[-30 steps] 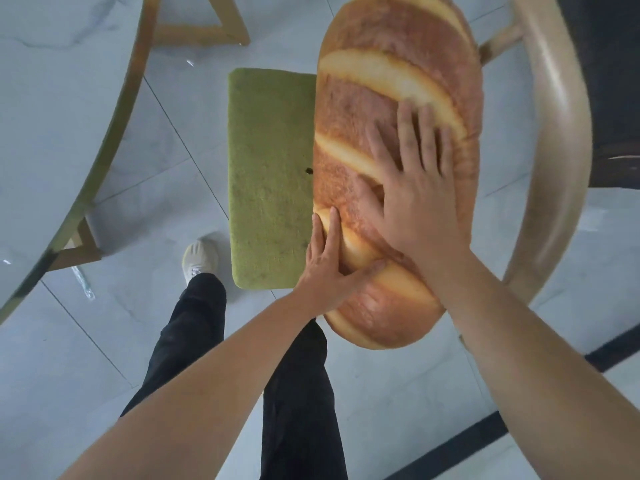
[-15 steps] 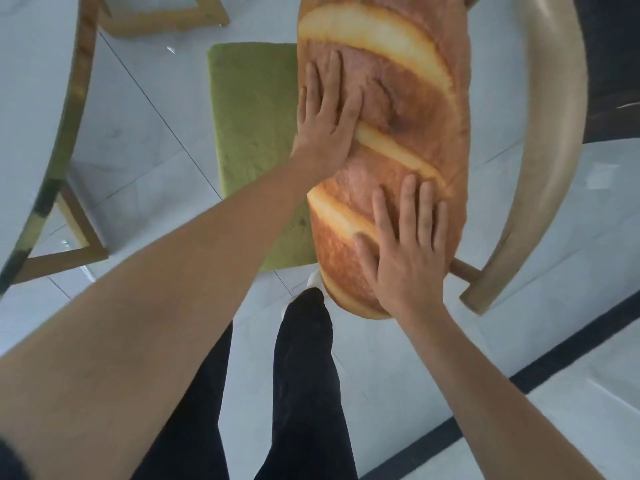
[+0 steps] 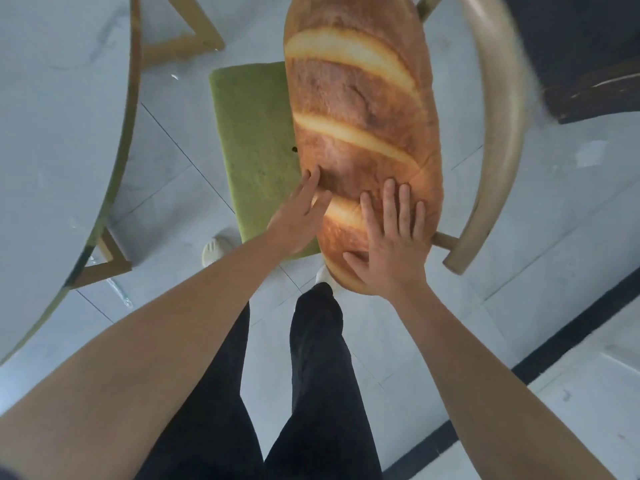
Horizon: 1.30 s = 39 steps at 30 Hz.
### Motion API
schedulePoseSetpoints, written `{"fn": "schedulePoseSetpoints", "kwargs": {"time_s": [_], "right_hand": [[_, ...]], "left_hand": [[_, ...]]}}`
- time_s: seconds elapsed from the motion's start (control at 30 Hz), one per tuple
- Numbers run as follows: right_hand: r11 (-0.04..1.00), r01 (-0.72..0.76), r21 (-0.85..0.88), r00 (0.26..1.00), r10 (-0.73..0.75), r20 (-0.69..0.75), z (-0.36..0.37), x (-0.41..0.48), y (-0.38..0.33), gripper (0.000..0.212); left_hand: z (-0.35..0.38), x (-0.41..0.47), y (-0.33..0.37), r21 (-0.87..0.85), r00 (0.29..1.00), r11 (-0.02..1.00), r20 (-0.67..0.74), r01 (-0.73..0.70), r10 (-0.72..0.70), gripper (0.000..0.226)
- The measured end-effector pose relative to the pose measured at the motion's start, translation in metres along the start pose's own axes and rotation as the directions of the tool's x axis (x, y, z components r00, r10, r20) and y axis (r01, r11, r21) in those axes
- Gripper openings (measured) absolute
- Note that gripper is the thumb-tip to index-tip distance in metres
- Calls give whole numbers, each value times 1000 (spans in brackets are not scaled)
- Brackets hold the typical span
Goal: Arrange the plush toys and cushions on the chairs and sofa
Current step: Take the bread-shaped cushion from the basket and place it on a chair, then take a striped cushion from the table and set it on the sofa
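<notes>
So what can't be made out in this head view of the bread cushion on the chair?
- Bread cushion: far end cut off by the top edge.
- Green seat pad: right part hidden under the cushion.
- Chair: seat and most legs hidden by pad and cushion.
- Left hand and right hand: palms face down, contact unseen.

One bread cushion (image 3: pixel 360 133), one seat pad (image 3: pixel 254 147), two hands (image 3: pixel 394 247).

marble table (image 3: pixel 52 140), tiled floor (image 3: pixel 554 237), dark cabinet (image 3: pixel 588 57)
</notes>
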State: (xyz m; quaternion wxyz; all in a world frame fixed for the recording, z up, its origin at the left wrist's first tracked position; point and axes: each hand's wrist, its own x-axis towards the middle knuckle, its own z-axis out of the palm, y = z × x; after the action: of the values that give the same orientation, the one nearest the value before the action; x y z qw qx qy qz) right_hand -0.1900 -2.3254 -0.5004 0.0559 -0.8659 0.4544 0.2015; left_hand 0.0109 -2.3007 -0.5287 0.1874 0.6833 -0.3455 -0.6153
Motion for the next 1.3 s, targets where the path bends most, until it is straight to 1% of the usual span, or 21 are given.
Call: {"fn": "schedulePoseSetpoints", "kwargs": {"time_s": [0.07, 0.1, 0.13, 0.17, 0.2, 0.23, 0.33, 0.43, 0.5, 0.6, 0.73, 0.8, 0.87, 0.9, 0.93, 0.97, 1.0, 1.07, 1.1, 1.2, 1.3], "right_hand": [[982, -72, 174, 994, 57, 91, -25, -13, -6, 83], [944, -133, 302, 981, 84, 172, -42, -19, -9, 71], [866, -215, 451, 959, 99, 266, -65, -27, -14, 60], [735, -311, 603, 934, 116, 339, -89, -37, -19, 52], [573, -385, 723, 916, 139, 377, -113, -48, -25, 45], [439, -411, 799, 911, 178, 371, -136, -59, -32, 37], [262, -373, 890, 911, 284, 299, -194, -89, -46, 30], [95, -331, 939, 899, 334, 283, -243, -112, -56, 43], [32, -261, 965, 904, 358, 233, -265, -125, -60, 43], [64, -193, 979, 946, 277, 168, -289, -137, -55, 38], [102, -44, 994, 991, 130, 30, -319, -144, -33, 33], [127, 7, 992, 998, 60, -15, -328, -146, -21, 35], [166, 70, 984, 996, -64, -60, -332, -151, -16, 34], [168, 93, 981, 993, -92, -78, -332, -153, -15, 32], [150, 102, 983, 992, -84, -90, -331, -153, -16, 29], [145, 110, 983, 989, -118, -93, -330, -154, -22, 26], [146, 120, 982, 978, -189, -91, -327, -157, -31, 25], [146, 116, 983, 947, -316, -65, -321, -166, -56, 26], [158, 117, 981, 921, -386, -48, -319, -174, -71, 27], [233, 216, 948, 786, -617, -28, -319, -207, -121, 32], [264, 324, 909, 637, -771, -3, -327, -251, -177, 38]], "left_hand": [[-13, -39, 9, -11, 999, 999, 17, 49, -48, 46], [-22, -64, 17, -20, 998, 998, -16, 61, -61, 43], [-32, -92, 24, -32, 995, 997, -65, 69, -71, 45], [-42, -120, 30, -46, 989, 997, -129, 61, -66, 48], [-54, -149, 40, -66, 980, 997, -192, 44, -56, 53], [-65, -178, 50, -112, 966, 994, -255, 2, -31, 55], [-100, -258, 78, -207, 911, 976, -413, -67, -25, 39], [-131, -321, 93, -248, 845, 963, -533, -110, -41, 38], [-146, -352, 97, -263, 806, 955, -591, -139, -45, 34], [-155, -392, 110, -237, 712, 951, -702, -200, -26, 36], [-138, -432, 121, -256, 542, 916, -839, -309, -51, 39], [-116, -447, 120, -282, 451, 893, -887, -352, -102, 39], [-82, -466, 116, -347, 355, 848, -912, -401, -205, 39], [-65, -474, 113, -370, 326, 828, -914, -422, -242, 39], [-51, -480, 110, -375, 320, 829, -913, -416, -252, 40], [-34, -490, 105, -379, 294, 834, -916, -400, -274, 40], [-17, -503, 96, -394, 262, 834, -914, -385, -311, 40], [18, -535, 76, -432, 182, 821, -902, -373, -392, 39], [38, -555, 63, -454, 123, 806, -888, -380, -443, 37], [99, -615, 26, -508, -67, 743, -805, -436, -590, 35], [156, -669, -7, -517, -224, 670, -677, -533, -701, 34]]}}
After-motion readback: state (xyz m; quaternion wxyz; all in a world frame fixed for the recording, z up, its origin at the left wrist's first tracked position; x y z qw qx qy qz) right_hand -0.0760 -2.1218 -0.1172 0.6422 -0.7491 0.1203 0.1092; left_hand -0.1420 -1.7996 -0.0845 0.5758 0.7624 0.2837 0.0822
